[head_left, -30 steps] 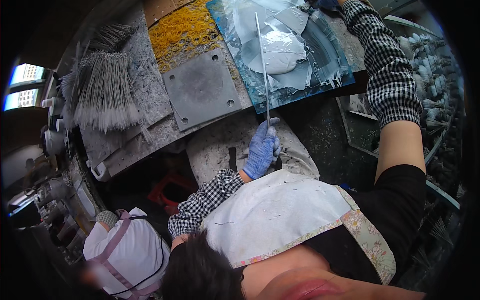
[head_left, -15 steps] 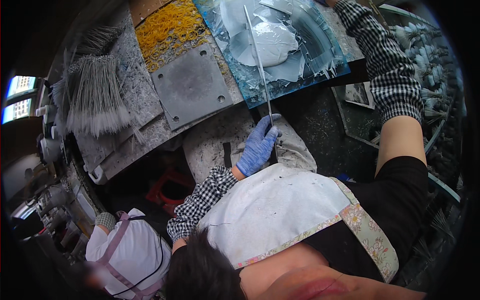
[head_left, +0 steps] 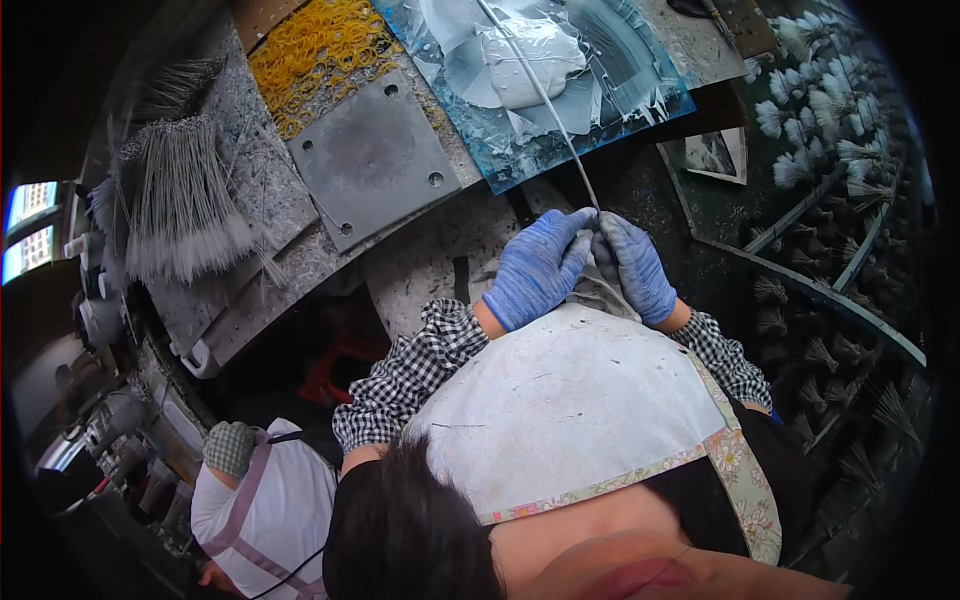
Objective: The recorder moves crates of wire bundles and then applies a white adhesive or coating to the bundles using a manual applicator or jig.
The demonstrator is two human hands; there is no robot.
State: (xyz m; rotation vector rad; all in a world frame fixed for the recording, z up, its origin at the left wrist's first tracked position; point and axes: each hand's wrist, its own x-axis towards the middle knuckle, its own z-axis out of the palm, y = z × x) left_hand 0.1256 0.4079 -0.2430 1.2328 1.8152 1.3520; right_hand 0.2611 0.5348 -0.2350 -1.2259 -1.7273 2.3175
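Both my hands wear blue knitted gloves and meet in front of my apron. My left hand is closed, its fingertips pinching the near end of a long thin grey rod. Close against it, my right hand is closed around the same end, its glove stained dark grey at the fingers. From the hands the rod slants up and to the left, its far part passing over a blue sheet smeared with thick white paste. The rod's lowest end is hidden by my fingers.
On the left bench lie bundles of thin bristle-tipped wires, a grey square plate and many yellow rubber bands. At right, a metal rack carries several white-tufted brushes. A person in a white garment is at lower left.
My right hand has come back from the far right of the bench to the rod beside my left hand. The rod's tilt to the left has increased.
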